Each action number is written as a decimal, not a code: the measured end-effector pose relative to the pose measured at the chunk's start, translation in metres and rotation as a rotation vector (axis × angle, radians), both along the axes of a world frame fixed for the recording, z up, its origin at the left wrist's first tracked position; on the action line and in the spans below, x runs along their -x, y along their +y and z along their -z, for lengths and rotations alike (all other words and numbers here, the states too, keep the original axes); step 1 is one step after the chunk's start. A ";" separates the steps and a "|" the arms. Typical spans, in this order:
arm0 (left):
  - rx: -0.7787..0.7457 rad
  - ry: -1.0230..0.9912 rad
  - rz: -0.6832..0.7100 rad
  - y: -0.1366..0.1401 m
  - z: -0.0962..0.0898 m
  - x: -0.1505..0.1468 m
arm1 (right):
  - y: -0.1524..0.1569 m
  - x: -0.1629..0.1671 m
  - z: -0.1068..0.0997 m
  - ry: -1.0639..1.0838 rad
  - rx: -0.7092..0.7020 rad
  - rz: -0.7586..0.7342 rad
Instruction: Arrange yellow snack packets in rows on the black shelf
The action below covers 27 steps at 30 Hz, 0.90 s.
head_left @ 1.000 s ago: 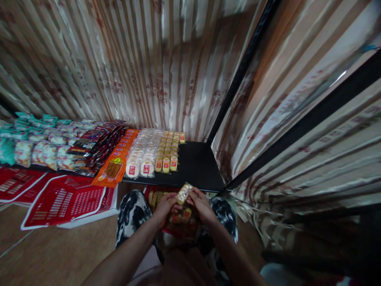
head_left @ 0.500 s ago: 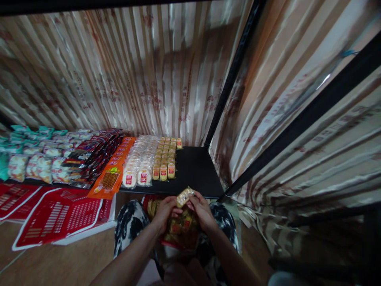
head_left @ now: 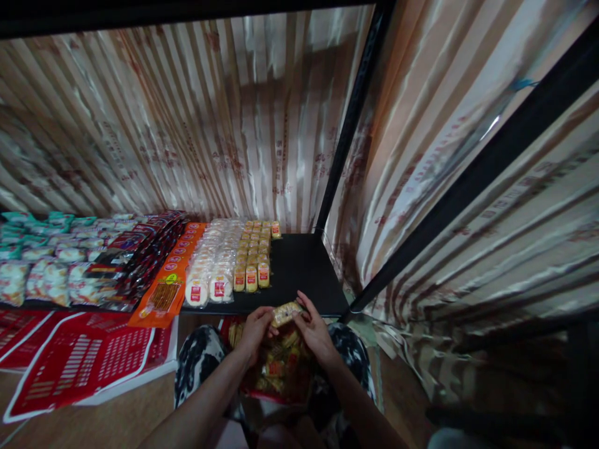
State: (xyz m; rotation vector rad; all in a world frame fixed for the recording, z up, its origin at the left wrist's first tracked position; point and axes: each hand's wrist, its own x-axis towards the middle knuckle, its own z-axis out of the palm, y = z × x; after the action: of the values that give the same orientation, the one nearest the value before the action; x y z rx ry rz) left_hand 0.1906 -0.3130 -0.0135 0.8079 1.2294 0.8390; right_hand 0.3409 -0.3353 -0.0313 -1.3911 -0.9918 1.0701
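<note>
Between my two hands is a small wrapped snack pack (head_left: 286,313), pale yellow in a clear wrapper. My left hand (head_left: 257,330) pinches its left end, and my right hand (head_left: 312,329) grips the right end, forefinger raised along it. Just below, between my knees, an open red bag (head_left: 276,394) holds several more gold-wrapped packs (head_left: 274,369). On the black shelf (head_left: 306,268) ahead, matching yellow packs (head_left: 251,276) with red labels stand in rows. Their right-hand column has a single pack (head_left: 276,230) at the back.
Left of the yellow packs lie white round wrapped crackers (head_left: 219,288), an orange snack bag (head_left: 161,293), dark packets (head_left: 140,249) and white-and-green packages (head_left: 51,274). Red printed sheets (head_left: 88,355) hang below the shelf's left part. Black posts (head_left: 344,137) and striped sheeting (head_left: 262,112) enclose the shelf.
The view has shifted slightly, so the shelf appears a little lower and further left. The pack in my hands has turned more level, and my right forefinger has lifted.
</note>
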 end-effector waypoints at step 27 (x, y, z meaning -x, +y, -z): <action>-0.116 0.112 0.164 0.069 -0.031 -0.043 | 0.037 -0.033 -0.006 -0.004 -0.017 0.070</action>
State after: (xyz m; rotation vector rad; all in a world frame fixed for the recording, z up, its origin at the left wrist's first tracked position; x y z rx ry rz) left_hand 0.2332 -0.2439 0.0175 1.0469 1.2027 0.7442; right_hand 0.3734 -0.2980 -0.0256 -1.4045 -0.9461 1.0060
